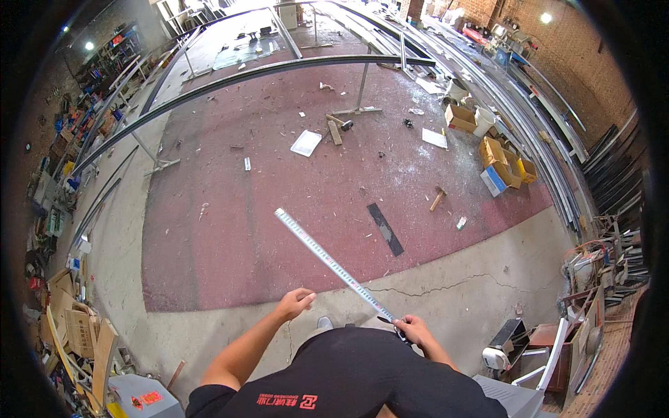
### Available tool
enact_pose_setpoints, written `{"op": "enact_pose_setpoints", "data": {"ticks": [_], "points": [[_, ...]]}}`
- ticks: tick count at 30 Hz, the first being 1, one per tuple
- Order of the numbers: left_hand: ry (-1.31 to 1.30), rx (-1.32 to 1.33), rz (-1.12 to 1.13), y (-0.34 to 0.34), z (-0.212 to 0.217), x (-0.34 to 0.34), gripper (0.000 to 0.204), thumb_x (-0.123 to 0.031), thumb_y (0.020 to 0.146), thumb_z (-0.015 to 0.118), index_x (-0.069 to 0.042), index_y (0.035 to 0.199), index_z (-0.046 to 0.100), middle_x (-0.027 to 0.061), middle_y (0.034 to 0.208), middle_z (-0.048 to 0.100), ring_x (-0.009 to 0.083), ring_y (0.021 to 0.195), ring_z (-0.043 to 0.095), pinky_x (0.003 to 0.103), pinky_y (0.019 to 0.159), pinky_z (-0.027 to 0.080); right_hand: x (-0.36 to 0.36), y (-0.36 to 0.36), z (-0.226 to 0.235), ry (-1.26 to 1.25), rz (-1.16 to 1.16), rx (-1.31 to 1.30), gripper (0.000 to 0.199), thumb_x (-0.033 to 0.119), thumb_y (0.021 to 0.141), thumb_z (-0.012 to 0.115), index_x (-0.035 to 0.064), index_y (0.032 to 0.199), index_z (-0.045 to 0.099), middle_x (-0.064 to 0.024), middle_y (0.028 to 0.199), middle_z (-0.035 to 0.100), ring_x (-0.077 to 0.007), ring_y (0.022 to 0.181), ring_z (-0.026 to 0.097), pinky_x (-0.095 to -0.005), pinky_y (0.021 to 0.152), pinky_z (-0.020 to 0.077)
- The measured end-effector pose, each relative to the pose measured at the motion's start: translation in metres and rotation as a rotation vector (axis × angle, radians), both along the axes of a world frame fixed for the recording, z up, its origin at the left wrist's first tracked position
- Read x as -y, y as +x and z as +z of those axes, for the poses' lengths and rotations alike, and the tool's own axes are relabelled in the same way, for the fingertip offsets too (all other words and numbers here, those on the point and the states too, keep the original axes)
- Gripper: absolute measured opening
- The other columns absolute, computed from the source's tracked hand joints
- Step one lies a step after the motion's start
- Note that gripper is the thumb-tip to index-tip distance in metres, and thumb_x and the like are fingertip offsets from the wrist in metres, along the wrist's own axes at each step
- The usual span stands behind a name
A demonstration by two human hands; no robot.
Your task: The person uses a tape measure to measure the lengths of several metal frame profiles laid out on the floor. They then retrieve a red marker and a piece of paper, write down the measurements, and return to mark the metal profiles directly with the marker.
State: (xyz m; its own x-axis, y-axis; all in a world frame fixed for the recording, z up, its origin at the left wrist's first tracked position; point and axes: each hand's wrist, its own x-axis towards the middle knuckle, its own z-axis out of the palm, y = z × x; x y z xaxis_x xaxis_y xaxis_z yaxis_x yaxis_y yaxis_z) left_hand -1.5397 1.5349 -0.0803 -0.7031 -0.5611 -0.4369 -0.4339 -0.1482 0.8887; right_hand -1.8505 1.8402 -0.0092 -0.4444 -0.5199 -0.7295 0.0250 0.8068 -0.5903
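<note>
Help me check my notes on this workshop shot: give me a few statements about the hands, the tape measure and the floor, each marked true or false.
1. The right hand holds a tape measure whose blade sticks out up and to the left. True.
2. The left hand grips the blade's far end. False: it is a loose fist, apart from the blade.
3. A hammer lies on the red floor. True.
4. The cardboard boxes sit at the left of the red floor. False: they are at its right edge.
5. A long dark metal rail stands on supports above the floor. True.
</note>
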Motion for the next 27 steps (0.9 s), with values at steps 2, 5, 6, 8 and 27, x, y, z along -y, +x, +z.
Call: {"op": "enact_pose_setpoints", "data": {"ticks": [2, 5, 6, 8, 27], "points": [[0.138, -0.206, 0.078, -0.035, 0.030, 0.016, 0.042, -0.036, 0.107, 0.058, 0.002, 0.124, 0.066, 0.0119, 0.105, 0.074, 0.0181, 0.091, 0.072, 0.034, 0.083, 0.058, 0.039, -0.008, 0.000, 0.023, 0.122, -0.055, 0.045, 0.048, 0.090, 0.074, 0.0028, 0.089, 0.070, -0.0068, 0.078, 0.069, -0.0167, 0.075, 0.062, -0.0352, 0.069, 0.0498], [0.272, -0.330, 0.166, -0.074, 0.046, 0.044, 0.044, -0.037, 0.110, 0.051, 0.001, 0.125, 0.066, 0.0110, 0.105, 0.073, 0.0180, 0.096, 0.070, 0.033, 0.089, 0.057, 0.104, -0.022, -0.007, 0.090, 0.273, -0.116, 0.049, 0.051, 0.090, 0.073, 0.0021, 0.092, 0.070, -0.0115, 0.083, 0.071, -0.0219, 0.080, 0.066, -0.0404, 0.074, 0.0522], [0.309, -0.340, 0.212, -0.082, 0.046, 0.052, 0.045, -0.037, 0.111, 0.049, 0.001, 0.125, 0.066, 0.0109, 0.104, 0.073, 0.0181, 0.098, 0.070, 0.034, 0.091, 0.057, 0.126, -0.028, -0.008, 0.060, 0.302, -0.099, 0.049, 0.051, 0.090, 0.073, 0.0024, 0.092, 0.071, -0.0112, 0.083, 0.071, -0.0220, 0.080, 0.067, -0.0401, 0.074, 0.0523], [0.278, -0.215, 0.259, -0.092, 0.042, 0.082, 0.050, -0.037, 0.113, 0.041, 0.005, 0.125, 0.067, 0.0139, 0.113, 0.072, 0.0237, 0.104, 0.071, 0.039, 0.097, 0.056, 0.173, -0.038, -0.013, 0.058, 0.367, -0.089, 0.049, 0.052, 0.090, 0.073, 0.0031, 0.093, 0.071, -0.0106, 0.082, 0.072, -0.0220, 0.080, 0.068, -0.0395, 0.074, 0.0525], [0.077, -0.120, 1.163, -0.028, 0.115, 0.479, 0.052, -0.045, 0.109, 0.051, 0.002, 0.099, 0.071, 0.0094, 0.088, 0.071, 0.0204, 0.079, 0.070, 0.037, 0.076, 0.059, 0.729, -0.213, 0.044, 0.203, 1.087, 0.230, 0.063, 0.065, 0.086, 0.075, 0.0026, 0.092, 0.070, -0.0035, 0.074, 0.060, -0.0153, 0.060, 0.054, -0.0341, 0.051, 0.0426]]}}
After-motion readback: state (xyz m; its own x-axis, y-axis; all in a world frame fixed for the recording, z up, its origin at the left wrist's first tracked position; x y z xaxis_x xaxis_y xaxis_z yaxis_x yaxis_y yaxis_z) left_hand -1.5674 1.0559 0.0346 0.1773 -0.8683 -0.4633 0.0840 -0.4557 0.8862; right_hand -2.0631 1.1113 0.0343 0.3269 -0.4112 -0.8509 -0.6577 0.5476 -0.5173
